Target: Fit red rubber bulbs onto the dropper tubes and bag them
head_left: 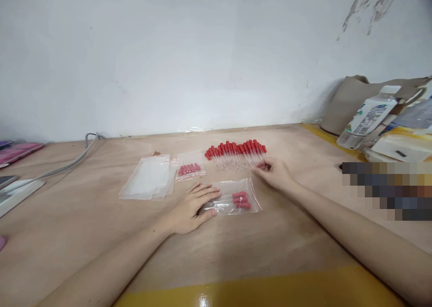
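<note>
My left hand (195, 206) lies flat with its fingers spread on the left end of a clear zip bag (224, 208). Several red rubber bulbs (241, 199) show inside that bag, near its zip end. My right hand (274, 173) is pinched at the lower right end of a row of thin clear droppers (232, 160) with red bulb tops. Its thumb and forefinger meet by the tips of the outermost ones; what sits between them is too small to make out. A second zip bag (189, 166) with several red bulbs lies behind my left hand.
A stack of flat clear bags (146, 176) lies on the left. A grey cable (76, 161) runs across the table's left side. At the right stand a tilted plastic bottle (369, 116) and a beige bag (344, 102). A white wall (168, 60) rises behind the table (270, 244).
</note>
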Demonstrator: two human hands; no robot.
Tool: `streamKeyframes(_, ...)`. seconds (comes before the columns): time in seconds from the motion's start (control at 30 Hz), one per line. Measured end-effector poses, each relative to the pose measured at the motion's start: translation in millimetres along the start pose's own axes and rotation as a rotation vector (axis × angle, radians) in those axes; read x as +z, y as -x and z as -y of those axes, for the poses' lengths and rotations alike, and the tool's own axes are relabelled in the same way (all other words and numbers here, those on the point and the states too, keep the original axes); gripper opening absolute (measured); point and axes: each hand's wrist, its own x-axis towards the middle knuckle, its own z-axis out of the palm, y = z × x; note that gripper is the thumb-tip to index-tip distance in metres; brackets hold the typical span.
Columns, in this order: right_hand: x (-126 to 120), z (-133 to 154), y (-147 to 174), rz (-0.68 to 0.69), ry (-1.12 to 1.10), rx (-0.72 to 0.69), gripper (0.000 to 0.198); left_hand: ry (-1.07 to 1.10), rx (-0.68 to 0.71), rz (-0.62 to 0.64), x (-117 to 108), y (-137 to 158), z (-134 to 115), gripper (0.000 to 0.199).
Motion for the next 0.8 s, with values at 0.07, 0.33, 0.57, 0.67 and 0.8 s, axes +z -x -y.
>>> streamKeyframes(0.07,3.6,-0.5,-21.1,-0.109,0.113,0.01,0.011,-0.001,-0.006,0.006,-0.8,-0.4,-0.5,0.045)
streamKeyframes(0.33,25.7,14.2,-70.2,-0.119,0.387,0.228,0.021,0.002,0.004,0.001,0.7,0.5,1.6,0.045)
streamKeyframes(0.57,27.1,33.8,-73.9,-0.101,0.357,0.313,0.035,0.006,0.016,-0.017,1.6,0.6,2.2,0.045)
streamKeyframes(0.67,15.7,35.4,-73.1,-0.125,0.196,0.305,0.038,0.007,0.016,-0.012,1.4,0.4,2.6,0.045)
streamKeyframes(0.8,-2.5,22.4,-47.5,-0.087,-0.05,0.248,0.047,-0.001,0.009,-0.005,0.9,-0.1,2.0,0.045)
